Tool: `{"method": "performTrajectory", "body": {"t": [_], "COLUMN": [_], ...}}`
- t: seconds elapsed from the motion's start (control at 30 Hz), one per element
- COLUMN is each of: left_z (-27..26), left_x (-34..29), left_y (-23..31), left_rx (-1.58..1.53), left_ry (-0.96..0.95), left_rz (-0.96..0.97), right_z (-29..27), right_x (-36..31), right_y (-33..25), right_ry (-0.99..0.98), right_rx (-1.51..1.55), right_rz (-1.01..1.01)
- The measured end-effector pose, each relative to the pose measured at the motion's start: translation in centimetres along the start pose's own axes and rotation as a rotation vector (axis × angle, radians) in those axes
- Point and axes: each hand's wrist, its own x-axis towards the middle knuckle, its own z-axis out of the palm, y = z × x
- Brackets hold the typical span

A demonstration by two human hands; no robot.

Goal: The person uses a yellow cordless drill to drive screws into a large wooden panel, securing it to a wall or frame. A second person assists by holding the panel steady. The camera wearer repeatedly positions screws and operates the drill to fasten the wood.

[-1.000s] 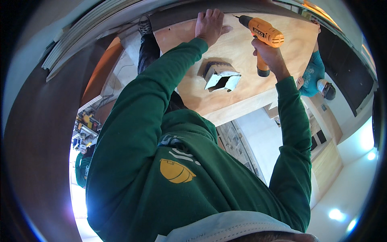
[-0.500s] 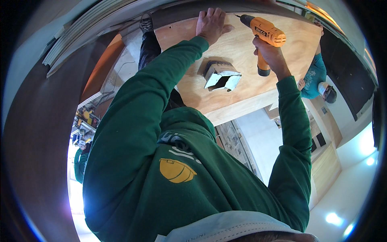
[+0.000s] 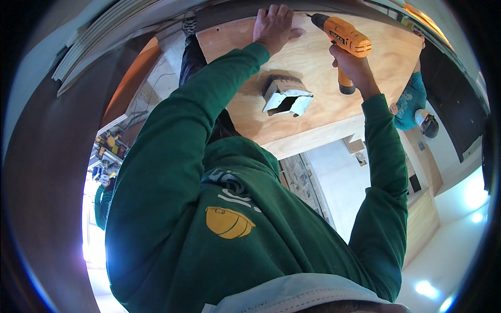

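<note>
In my right hand (image 3: pixel 355 68) is an orange cordless drill (image 3: pixel 348 37), the fingers wrapped round its handle. Its dark chuck and thin bit point left, with the tip at the far edge of a large light wooden panel (image 3: pixel 323 104). Whether the bit touches the wood I cannot tell. Left of the drill, my left hand (image 3: pixel 273 30) grips that same far edge, fingers bent over it and thumb out to the side. Their tips are hidden from view. A small open cardboard box (image 3: pixel 288 96) with torn flaps sits on the panel between my forearms.
At the panel's right end a person in a teal shirt (image 3: pixel 409 101) has hands at its edge. Pale stacked strips (image 3: pixel 99 44) lie at the far left. Tools (image 3: pixel 110 146) sit on a shelf at the left. Someone's dark trouser leg and shoe (image 3: pixel 190 23) show beyond the left corner.
The view has shifted slightly. My left hand stays at the panel's edge, and the drill remains in my right hand with its tip in about the same spot.
</note>
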Motion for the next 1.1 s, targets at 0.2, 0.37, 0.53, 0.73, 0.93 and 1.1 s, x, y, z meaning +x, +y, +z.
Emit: {"method": "performTrajectory", "body": {"t": [0.2,0.37,0.53,0.73,0.93,1.1], "left_z": [0.3,0.2,0.7,4.3,-10.3,-6.2], "left_x": [-0.1,-0.2,0.0,-1.0,-8.1,-18.2], "left_y": [0.0,0.3,0.5,-1.5,4.0,9.4], "left_rx": [0.007,-0.011,-0.016,-0.124,-0.058,0.046], "left_ry": [0.002,-0.044,-0.049,0.169,-0.333,-0.452], "left_rz": [-0.006,-0.008,0.006,0.027,0.787,0.851], "right_z": [-0.8,-5.0,-7.6,-6.0,8.8,22.1], "right_x": [1.4,3.8,-2.6,-17.1,-29.3,-33.4], "right_y": [1.0,2.5,-0.6,3.1,13.5,17.8], "right_ry": [-0.044,-0.098,-0.025,0.373,0.387,0.347], "right_rx": [-0.040,-0.387,-0.471,0.109,0.698,0.912], "right_rz": [-0.039,-0.490,-0.547,-0.088,0.265,0.328]}}
